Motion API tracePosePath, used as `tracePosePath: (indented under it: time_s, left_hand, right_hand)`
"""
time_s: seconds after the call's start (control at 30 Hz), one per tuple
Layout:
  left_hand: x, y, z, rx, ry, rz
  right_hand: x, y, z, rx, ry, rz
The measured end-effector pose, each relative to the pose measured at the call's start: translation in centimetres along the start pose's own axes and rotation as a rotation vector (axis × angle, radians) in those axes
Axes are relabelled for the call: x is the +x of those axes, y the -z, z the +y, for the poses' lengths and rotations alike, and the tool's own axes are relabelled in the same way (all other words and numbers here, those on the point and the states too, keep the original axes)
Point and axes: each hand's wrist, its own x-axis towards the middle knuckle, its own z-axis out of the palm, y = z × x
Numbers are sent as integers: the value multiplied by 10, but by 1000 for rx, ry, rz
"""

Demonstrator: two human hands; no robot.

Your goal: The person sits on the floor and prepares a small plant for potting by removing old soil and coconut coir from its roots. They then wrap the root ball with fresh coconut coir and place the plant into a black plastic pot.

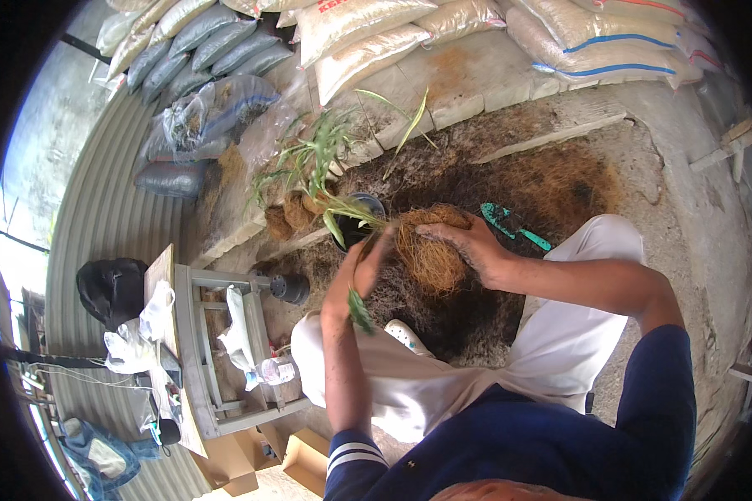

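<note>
A brown fibrous root ball or coir bundle (pixel 435 260) hangs between my hands above dark soil. My right hand (pixel 470 247) holds it from the right side, thumb on top. My left hand (pixel 368 263), partly blurred, closes around the stems of a green leafy plant (pixel 326 181) at the ball's left edge. The plant's long leaves lean away over a black plastic pot (pixel 354 219), which stands just beyond my left hand. Several brown fibre-wrapped balls (pixel 297 211) sit left of the pot. A green hand trowel (pixel 515 227) lies on the soil to the right.
Loose dark soil (pixel 413 313) and brown fibre (pixel 564 181) cover the ground. Filled sacks (pixel 376 31) are stacked at the back. At left stand a grey wooden frame (pixel 194 351), a small black pot (pixel 289 288) and a plastic bottle (pixel 276 371). Cardboard boxes (pixel 307 460) lie below.
</note>
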Motion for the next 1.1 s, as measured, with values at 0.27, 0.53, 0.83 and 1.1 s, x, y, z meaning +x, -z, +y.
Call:
tracePosePath:
  time_s: [0.27,0.53,0.83,1.1]
  left_hand:
    - [-19,23,21,-151,101,312]
    - [-22,44,28,-73,-79,481]
    - [-7,70,-5,-557,-97,718]
    - [-5,76,-10,-491,-156,633]
  right_hand:
    - [0,7,10,-95,-25,63]
    - [-4,6,17,-102,-135,46]
    - [-13,5,16,-6,-240,-132]
    - [-20,-2,6,-49,-236,-181]
